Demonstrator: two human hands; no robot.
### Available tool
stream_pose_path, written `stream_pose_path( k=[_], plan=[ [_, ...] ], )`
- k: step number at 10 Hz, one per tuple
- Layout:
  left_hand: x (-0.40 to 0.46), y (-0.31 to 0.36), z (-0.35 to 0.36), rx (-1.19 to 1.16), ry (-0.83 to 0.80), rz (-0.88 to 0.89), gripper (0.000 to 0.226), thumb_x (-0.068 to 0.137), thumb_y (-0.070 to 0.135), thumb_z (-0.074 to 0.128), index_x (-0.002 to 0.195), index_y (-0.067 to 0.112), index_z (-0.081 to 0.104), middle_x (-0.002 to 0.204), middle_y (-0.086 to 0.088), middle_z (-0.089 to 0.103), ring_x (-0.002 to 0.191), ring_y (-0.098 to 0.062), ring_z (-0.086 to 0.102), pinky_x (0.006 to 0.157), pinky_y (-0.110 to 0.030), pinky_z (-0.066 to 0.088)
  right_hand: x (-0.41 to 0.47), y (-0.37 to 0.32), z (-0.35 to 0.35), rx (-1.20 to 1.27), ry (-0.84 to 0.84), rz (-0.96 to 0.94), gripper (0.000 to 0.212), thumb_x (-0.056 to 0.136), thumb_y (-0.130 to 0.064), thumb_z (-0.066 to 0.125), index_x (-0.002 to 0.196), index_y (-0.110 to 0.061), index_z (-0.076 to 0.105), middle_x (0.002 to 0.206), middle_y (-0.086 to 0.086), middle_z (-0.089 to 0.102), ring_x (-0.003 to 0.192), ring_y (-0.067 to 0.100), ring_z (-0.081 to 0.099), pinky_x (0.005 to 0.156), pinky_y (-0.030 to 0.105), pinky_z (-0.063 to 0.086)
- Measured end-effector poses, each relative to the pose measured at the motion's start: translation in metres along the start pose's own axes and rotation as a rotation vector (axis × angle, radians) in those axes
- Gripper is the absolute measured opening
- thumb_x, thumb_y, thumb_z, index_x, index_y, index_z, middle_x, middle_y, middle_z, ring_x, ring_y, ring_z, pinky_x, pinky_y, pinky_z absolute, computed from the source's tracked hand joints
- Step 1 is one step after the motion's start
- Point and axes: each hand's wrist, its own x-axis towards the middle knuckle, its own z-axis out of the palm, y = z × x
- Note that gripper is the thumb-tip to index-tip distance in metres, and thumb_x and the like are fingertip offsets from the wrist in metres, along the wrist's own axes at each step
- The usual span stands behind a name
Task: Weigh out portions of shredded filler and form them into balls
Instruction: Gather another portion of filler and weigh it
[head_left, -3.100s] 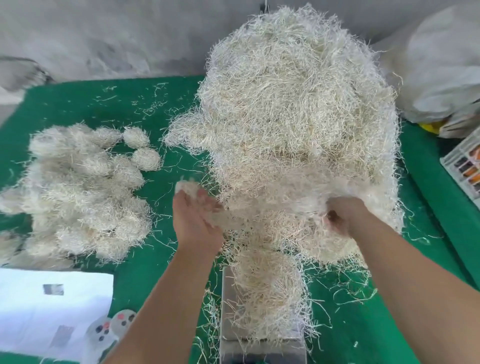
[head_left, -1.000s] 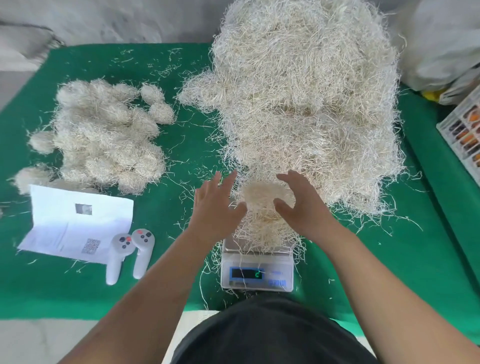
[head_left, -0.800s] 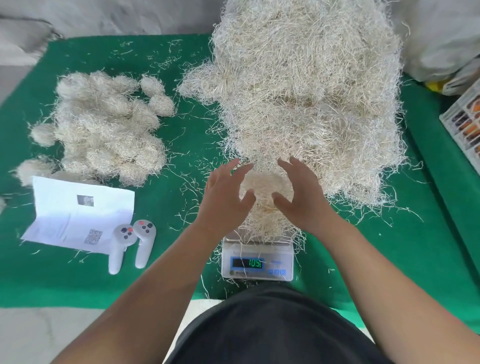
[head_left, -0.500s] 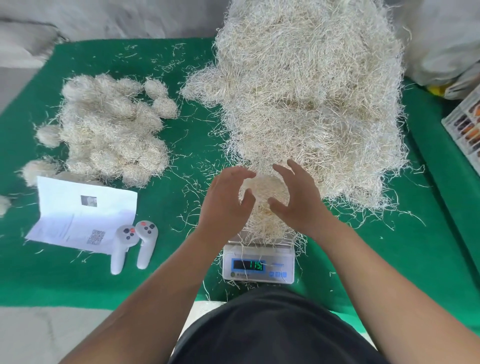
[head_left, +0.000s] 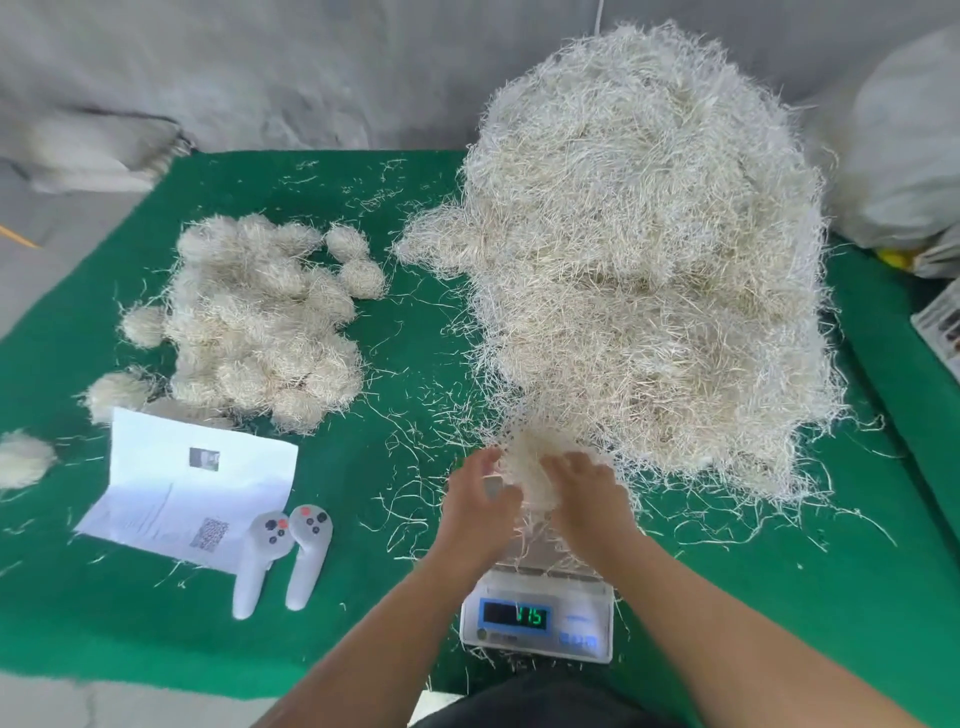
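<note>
Item: weighing station, head view, green surface (head_left: 405, 613).

Portion (head_left: 527, 480): a small tuft of pale shredded filler, lifted just above the scale (head_left: 537, 605) at 6 o'clock in the frame. It sits directly between the two hands, with no clear long axis; it reads as a loose clump, and a few strands trail down onto the scale pan.

Left hand (head_left: 480, 501): at 9 o'clock of the portion, fingers curled around its side and gripping it.

Right hand (head_left: 587, 496): at 3 o'clock of the portion, fingers likewise curled over it. The two hands are equally near, palms facing each other, so rolling it into a ball looks like the step in hand.

Scale display: green digits are lit, though motion blur leaves the reading uncertain.

Bulk heap (head_left: 639, 260): a large mound of filler at 12 to 1 o'clock, its near fringe just beyond the fingers. Judgement: stray strands may snag the portion if the hands drift toward 12.

Finished balls (head_left: 260, 322): a cluster at 10 o'clock, well apart from the hands. Open green room lies between heap and cluster, a likely path for setting down.

Sundries: paper sheet (head_left: 197, 483) and two white controllers (head_left: 283, 556) at 8 o'clock, near the surface's front edge; grey sack (head_left: 904, 150) at 2 o'clock.
</note>
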Motion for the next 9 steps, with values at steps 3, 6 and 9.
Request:
stream_pose_path(
  k=[3,6,9],
  plan=[
    [-0.007,0.093,0.003,-0.739,-0.187,-0.344,0.064,0.086,0.070,0.065,0.123,0.019,0.071,0.105,-0.009,0.078,0.102,-0.032,0.074,0.099,-0.057,0.054,-0.011,-0.051,-0.066,1.013,0.220,-0.115,0.026,0.097,-0.047,0.054,0.117,-0.032,0.060,0.099,-0.010,0.071,0.092,0.015,0.070,0.089,0.050,0.056],
    [0.033,0.149,-0.011,-1.153,-0.140,-0.211,0.043,0.100,0.053,0.051,0.105,0.016,0.072,0.085,-0.005,0.061,0.073,-0.019,0.060,0.067,-0.035,0.056,-0.031,-0.067,-0.142,1.545,-0.066,-0.179,0.075,0.082,-0.072,0.071,0.145,-0.059,0.032,0.123,-0.021,0.071,0.102,0.000,0.072,0.073,0.016,0.058],
    [0.035,0.169,-0.004,-0.754,-0.018,0.156,0.067,0.100,0.049,0.055,0.158,0.039,0.024,0.162,-0.002,0.036,0.145,-0.026,0.043,0.119,-0.054,0.036,0.007,-0.078,-0.185,1.371,0.382,-0.033,0.021,0.097,-0.036,0.056,0.114,-0.043,0.066,0.080,-0.005,0.075,0.069,0.007,0.064,0.066,0.028,0.060]
  ],
)
